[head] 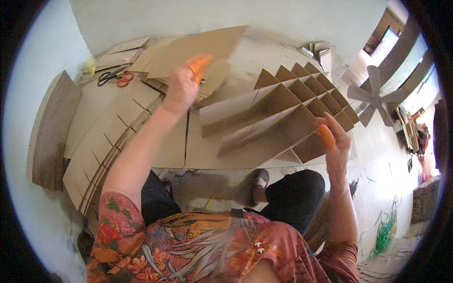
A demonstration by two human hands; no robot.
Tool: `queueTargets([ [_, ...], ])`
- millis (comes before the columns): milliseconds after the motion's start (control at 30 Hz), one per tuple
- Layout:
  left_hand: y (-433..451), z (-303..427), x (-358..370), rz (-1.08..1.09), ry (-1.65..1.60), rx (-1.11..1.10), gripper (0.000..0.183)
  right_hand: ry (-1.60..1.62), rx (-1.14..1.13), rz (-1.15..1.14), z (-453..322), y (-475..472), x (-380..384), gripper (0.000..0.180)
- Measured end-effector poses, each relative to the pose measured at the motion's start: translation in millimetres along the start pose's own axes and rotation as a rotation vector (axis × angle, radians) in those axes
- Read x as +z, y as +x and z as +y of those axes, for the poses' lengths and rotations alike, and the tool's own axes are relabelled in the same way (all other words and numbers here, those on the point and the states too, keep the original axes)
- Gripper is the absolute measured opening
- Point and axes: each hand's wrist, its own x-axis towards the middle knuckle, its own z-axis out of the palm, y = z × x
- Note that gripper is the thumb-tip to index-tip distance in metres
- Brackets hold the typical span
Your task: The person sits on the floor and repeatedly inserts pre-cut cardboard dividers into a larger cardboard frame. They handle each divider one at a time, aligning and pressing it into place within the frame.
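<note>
My left hand (185, 81), blurred and with orange coverings on its fingers, is over a stack of flat cardboard sheets (170, 53); whether it grips one cannot be told. My right hand (334, 134), with orange on the thumb, touches the near right edge of a cardboard divider grid (300, 95). That grid stands on the table (212, 152). Its slotted strips cross at the right, while long strips (240, 102) reach left from it without cross pieces. Slotted cardboard strips (106, 148) lie in a curved-looking row beside my left forearm.
Black-handled scissors (104, 78) and red-handled scissors (125, 79) lie at the back left. A stack of cardboard strips (55, 141) stands at the far left. Behind the grid are a small white device (306, 52) and folded cardboard (322, 53). A fan (376, 97) is to the right.
</note>
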Motion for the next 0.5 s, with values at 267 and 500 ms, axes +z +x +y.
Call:
queueTargets([
  [267,-68.7,98.4,27.8,-0.415,-0.113,0.579,0.036,0.768,0.402,0.123,-39.5,-5.7,31.7,0.027],
  [500,-71.3,59.2,8.4,0.025,-0.251,-0.008,0.027,0.548,0.100,0.421,-30.2,-30.0,-22.9,0.022],
])
